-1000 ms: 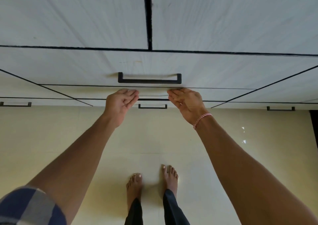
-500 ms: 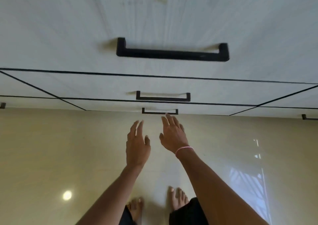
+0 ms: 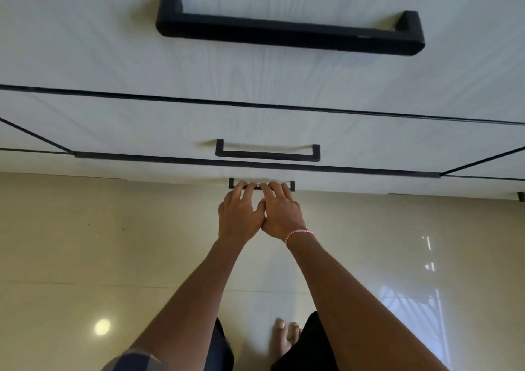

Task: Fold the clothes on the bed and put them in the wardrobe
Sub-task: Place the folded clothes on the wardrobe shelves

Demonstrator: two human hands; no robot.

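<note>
You are bent low in front of the wardrobe [image 3: 85,58], looking down its pale front to the floor [image 3: 85,257]. Both hands are on the bottom drawer's handle [image 3: 292,184]: your left hand [image 3: 238,214] takes the left half, your right hand [image 3: 281,214] the right half, thumbs touching between them. The fingers [image 3: 248,190] of each hand lie curled over the black bar, so each grip is clamped on it, though how far they wrap underneath cannot be seen.

Two hands side by side at the middle of the bar make sense for a low, wide drawer: the pull goes straight out and the drawer should not skew on its runners. Your feet [image 3: 285,339] are set back from the front, which leaves room for it to slide.

The middle drawer [image 3: 113,126] and its handle [image 3: 267,155] sit just above, with the large top handle [image 3: 289,32] nearest the camera.

No clothes or bed are in view, and your hands carry none, so this looks like opening or closing storage rather than folding.
</note>
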